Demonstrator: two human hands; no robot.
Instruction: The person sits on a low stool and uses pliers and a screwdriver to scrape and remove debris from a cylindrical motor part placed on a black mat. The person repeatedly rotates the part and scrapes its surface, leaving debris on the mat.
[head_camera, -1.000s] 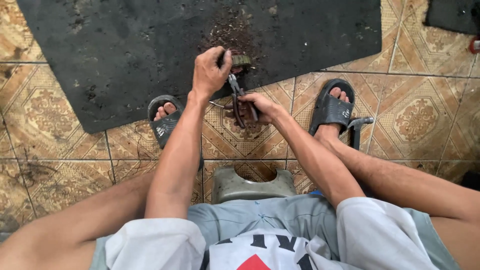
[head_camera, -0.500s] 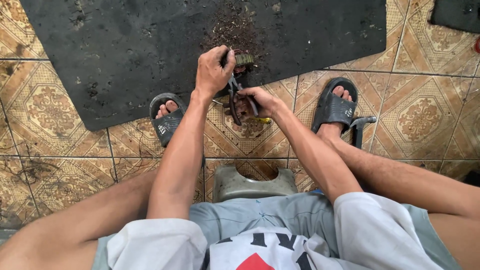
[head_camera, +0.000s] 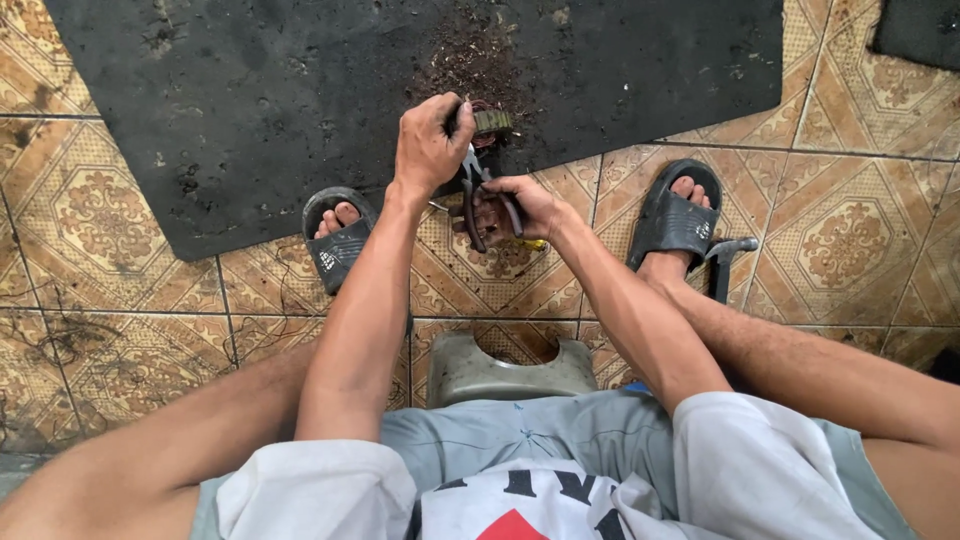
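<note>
Left hand (head_camera: 432, 148) clamped round small wound part (head_camera: 491, 121) at near edge of black mat (head_camera: 250, 110). Just nearer, right hand (head_camera: 520, 207) squeezed pliers (head_camera: 478, 195) w/ jaws at part. Prob. risk: slip, pinched fingers, part dropping off mat.

A black mat (head_camera: 250, 90) lies on the patterned tile floor (head_camera: 850, 240), with dark sandals (head_camera: 340, 245) and a grey stool (head_camera: 505, 365).
</note>
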